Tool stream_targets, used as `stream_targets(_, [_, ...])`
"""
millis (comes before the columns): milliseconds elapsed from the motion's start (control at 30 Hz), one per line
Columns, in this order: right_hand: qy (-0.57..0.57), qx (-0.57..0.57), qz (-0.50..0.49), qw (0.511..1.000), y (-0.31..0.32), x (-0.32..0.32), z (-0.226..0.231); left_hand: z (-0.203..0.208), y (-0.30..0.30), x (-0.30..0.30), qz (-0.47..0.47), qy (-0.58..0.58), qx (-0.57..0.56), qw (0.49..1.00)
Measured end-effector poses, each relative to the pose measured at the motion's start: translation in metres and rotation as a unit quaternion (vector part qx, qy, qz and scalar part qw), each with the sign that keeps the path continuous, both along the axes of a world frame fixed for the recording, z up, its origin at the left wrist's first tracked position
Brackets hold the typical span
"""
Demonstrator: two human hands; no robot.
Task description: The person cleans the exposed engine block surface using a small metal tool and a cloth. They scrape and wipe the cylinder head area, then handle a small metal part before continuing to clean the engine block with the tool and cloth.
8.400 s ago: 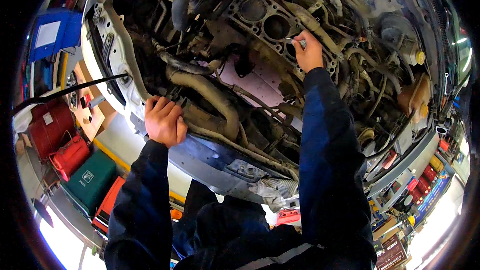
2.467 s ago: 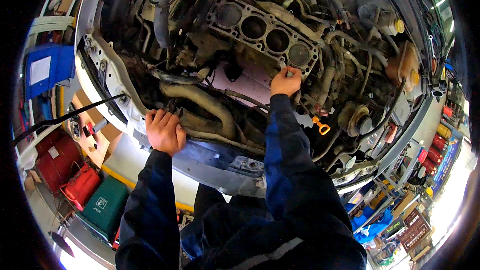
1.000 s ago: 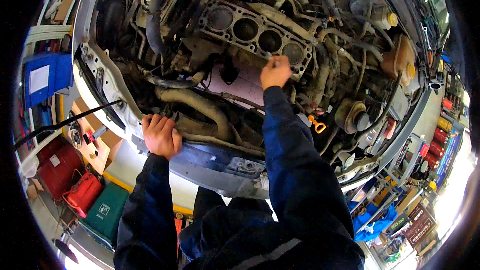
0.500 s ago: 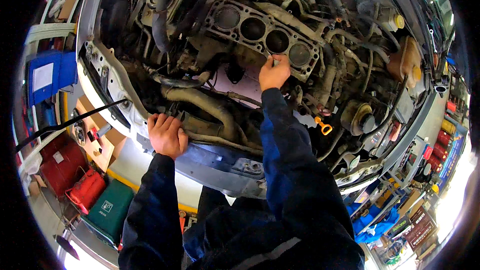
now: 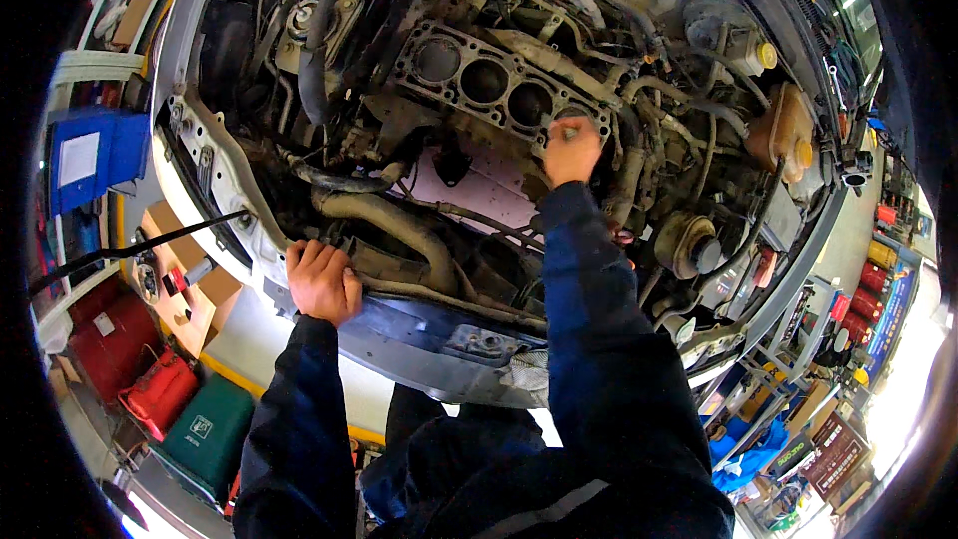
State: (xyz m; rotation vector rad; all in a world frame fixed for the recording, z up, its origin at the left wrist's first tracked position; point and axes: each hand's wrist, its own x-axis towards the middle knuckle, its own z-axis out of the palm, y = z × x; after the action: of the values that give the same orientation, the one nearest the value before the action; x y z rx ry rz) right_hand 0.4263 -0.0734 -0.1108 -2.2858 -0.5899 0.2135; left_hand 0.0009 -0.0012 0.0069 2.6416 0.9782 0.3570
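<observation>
I see a rust-brown engine block (image 5: 489, 85) with dark bores, a pale pink panel (image 5: 489, 190), navy sleeves (image 5: 589, 319), a yellow cap (image 5: 766, 55), a blue bin (image 5: 90, 155), red cases (image 5: 150, 394), and a green case (image 5: 210, 434).

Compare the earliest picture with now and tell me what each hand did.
The right hand drew back from the engine block's far right end to its near edge by the last cylinder bore, closed around something small. The left hand kept its grip on the front crossmember.
</observation>
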Motion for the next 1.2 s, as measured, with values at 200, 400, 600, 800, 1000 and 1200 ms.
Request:
stream_targets(200, [-0.004, -0.066, 0.045, 0.997, -0.019, 0.100, 0.011, 0.000, 0.001, 0.006, 0.000, -0.011, 0.008, 1.000])
stream_targets(400, [0.040, -0.130, 0.262, 0.955, -0.014, 0.135, 0.005, 0.000, 0.001, 0.005, -0.004, -0.007, 0.004, 1.000])
stream_targets(600, [0.046, -0.132, 0.277, 0.951, 0.003, 0.142, -0.016, 0.000, 0.002, 0.006, -0.004, -0.011, -0.001, 1.000])
stream_targets(800, [0.086, -0.163, 0.340, 0.922, 0.004, 0.138, -0.009, 0.001, 0.001, 0.006, 0.000, -0.010, -0.001, 1.000])
stream_targets(1000, [0.083, -0.146, 0.294, 0.941, 0.004, 0.125, -0.016, 0.001, 0.001, 0.007, 0.005, 0.002, -0.004, 1.000])
stream_targets(1200, [0.020, -0.142, 0.318, 0.937, 0.006, 0.122, -0.018, 0.000, 0.000, 0.006, 0.003, 0.001, -0.003, 1.000])
